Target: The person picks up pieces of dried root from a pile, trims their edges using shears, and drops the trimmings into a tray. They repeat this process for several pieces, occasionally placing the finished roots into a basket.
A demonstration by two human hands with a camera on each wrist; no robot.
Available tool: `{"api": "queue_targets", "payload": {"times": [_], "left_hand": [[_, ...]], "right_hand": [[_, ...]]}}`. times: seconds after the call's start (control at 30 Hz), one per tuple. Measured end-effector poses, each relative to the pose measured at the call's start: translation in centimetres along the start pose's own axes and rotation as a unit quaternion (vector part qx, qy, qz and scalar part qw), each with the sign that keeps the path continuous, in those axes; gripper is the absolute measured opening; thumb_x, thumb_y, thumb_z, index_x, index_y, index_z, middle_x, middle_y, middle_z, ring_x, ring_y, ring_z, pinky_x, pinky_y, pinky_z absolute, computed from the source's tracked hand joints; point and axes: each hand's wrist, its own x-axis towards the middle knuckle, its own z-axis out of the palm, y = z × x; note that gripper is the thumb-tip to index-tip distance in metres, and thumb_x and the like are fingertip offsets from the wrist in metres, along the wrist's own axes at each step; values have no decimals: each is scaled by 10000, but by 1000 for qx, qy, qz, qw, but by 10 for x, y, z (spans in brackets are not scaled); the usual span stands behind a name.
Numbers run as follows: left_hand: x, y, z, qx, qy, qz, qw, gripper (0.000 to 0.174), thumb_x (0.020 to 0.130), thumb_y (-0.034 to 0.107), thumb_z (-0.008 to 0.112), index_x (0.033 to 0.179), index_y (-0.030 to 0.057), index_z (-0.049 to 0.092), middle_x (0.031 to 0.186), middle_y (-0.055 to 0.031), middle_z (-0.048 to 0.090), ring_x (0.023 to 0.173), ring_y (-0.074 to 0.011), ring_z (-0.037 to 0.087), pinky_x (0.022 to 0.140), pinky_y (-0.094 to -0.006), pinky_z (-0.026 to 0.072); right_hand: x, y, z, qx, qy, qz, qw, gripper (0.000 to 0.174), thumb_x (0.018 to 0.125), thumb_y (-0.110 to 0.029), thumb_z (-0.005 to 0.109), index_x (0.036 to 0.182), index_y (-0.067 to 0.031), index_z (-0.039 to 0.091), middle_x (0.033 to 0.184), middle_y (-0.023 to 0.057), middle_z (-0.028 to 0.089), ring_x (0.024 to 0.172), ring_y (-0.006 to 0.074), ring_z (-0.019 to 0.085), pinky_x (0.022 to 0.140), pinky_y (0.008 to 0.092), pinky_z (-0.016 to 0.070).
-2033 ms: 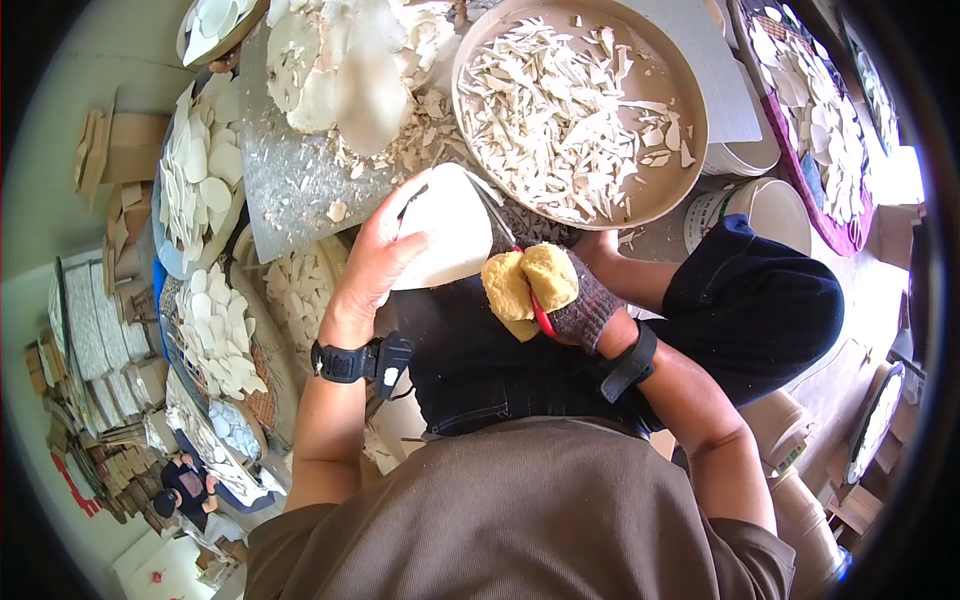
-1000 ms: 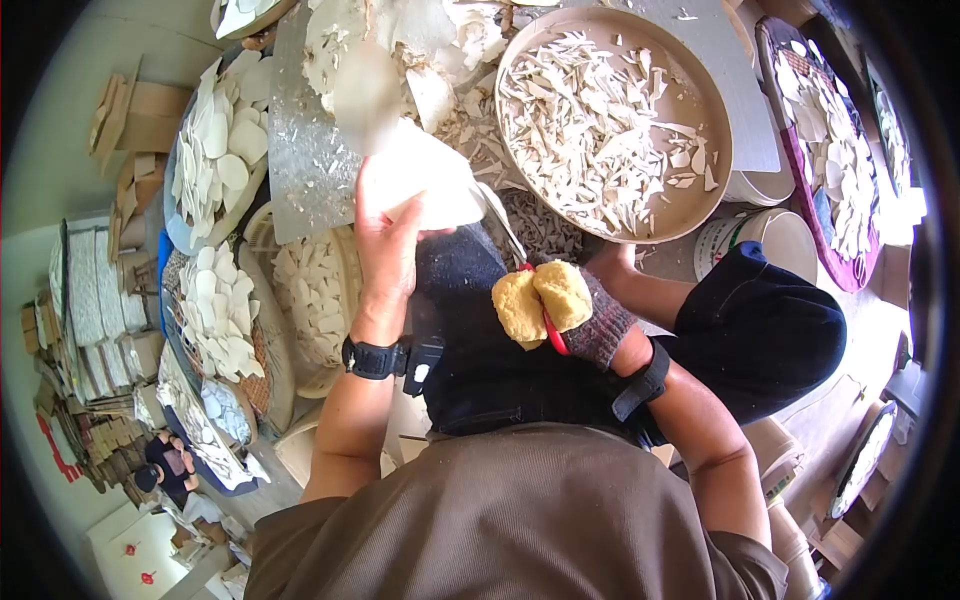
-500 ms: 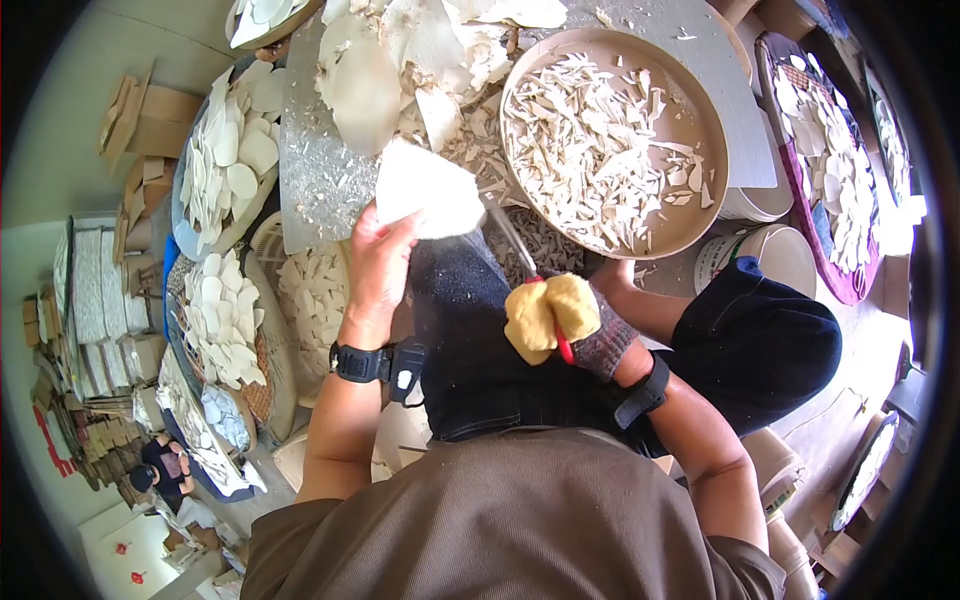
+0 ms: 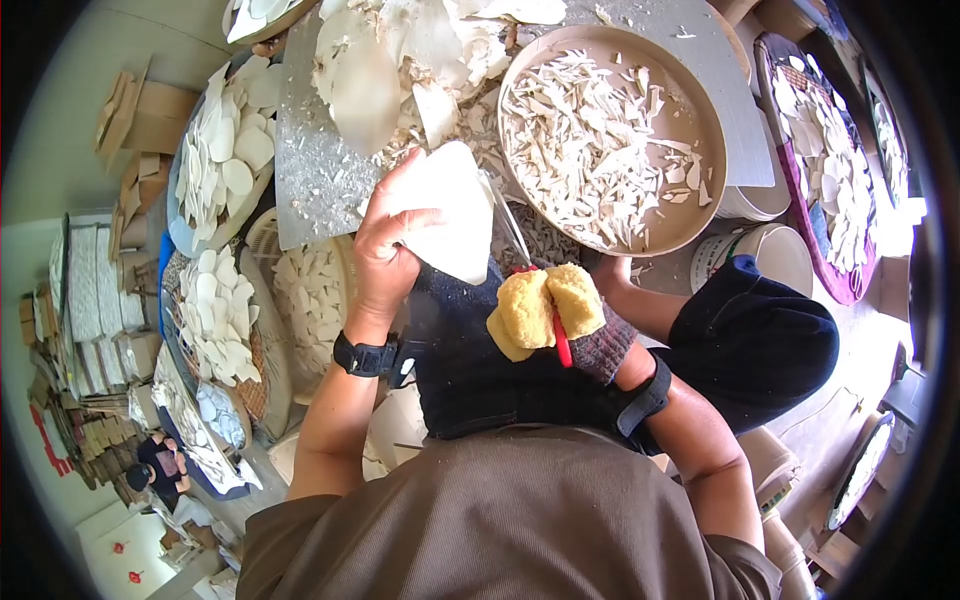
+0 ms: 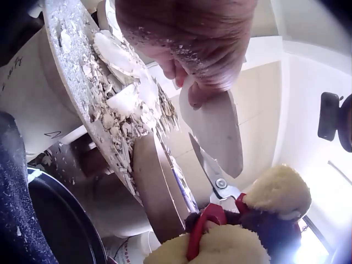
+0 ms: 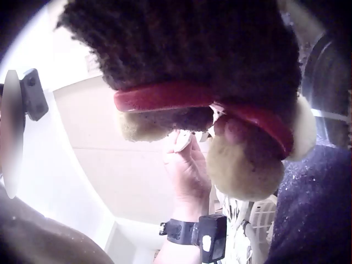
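off-white, thin, flat slice of dry-looking material (image 4: 450, 215) is raised above your dark blue, dust-flecked trousers (image 4: 460, 370), at the near side of the grey metal work surface (image 4: 310, 170). your bare left hand (image 4: 390, 235) pinches it toward one side, thumb pressed on the face you see. your right hand (image 4: 605, 345), in a dark knitted glove (image 6: 181, 49), grips steel scissors with red handles (image 5: 223, 190), which are wrapped in yellow spongy padding (image 4: 528, 308). in the left wrist view a blade lies right at the slice's lower edge; whether it touches, or whether that edge sits between the two blades, i cannot tell.

this looks to be the trimming step, and the narrow off-white slivers (image 4: 585, 150) in the round, shallow beige tray (image 4: 695, 120) just beyond the scissors look like the kind of offcut it yields. as i judge it, the next move calls for a firm left pinch, the edge seated well between the blades, and a shallow snip that follows the outline. keep your left fingertips off the cutting line. the slice seems stiff, so twisting it might crack it; better to turn it with your left hand than to reach round it with the scissors.
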Motion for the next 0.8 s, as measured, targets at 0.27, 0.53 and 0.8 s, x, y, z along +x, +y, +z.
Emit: {"api": "queue_targets", "payload": {"times": [0.27, 0.53, 0.8], "left_hand": [[5, -1, 2, -37, 22, 19, 999, 166, 734, -40, 630, 798, 98, 697, 1270, -159, 504, 1143, -264, 515, 923, -326, 442], [-9, -11, -12, -136, -117, -250, 952, 328, 788, -85, 479, 1049, 50, 625, 1072, -32, 619, 912, -91, 594, 836, -250, 461], [-4, 7, -8, -234, -36, -262, 936, 684, 751, -39, 576, 1364, 75, 294, 1172, -86, 528, 991, -98, 532, 785, -216, 447]], "right_hand": [[-10, -8, -5, -131, 69, 49, 988, 341, 939, -185, 468, 1229, -8, 438, 1197, 166, 517, 1117, 251, 514, 971, 379, 417], [-28, 4, -31, -334, 136, 37, 932, 524, 873, -488, 460, 1213, -89, 446, 1152, 150, 541, 1085, 268, 528, 955, 388, 408], [-26, 16, -54, 24, 237, 107, 965, 751, 849, -674, 270, 1218, -41, 435, 1156, 162, 537, 1079, 276, 530, 950, 416, 412]]}}
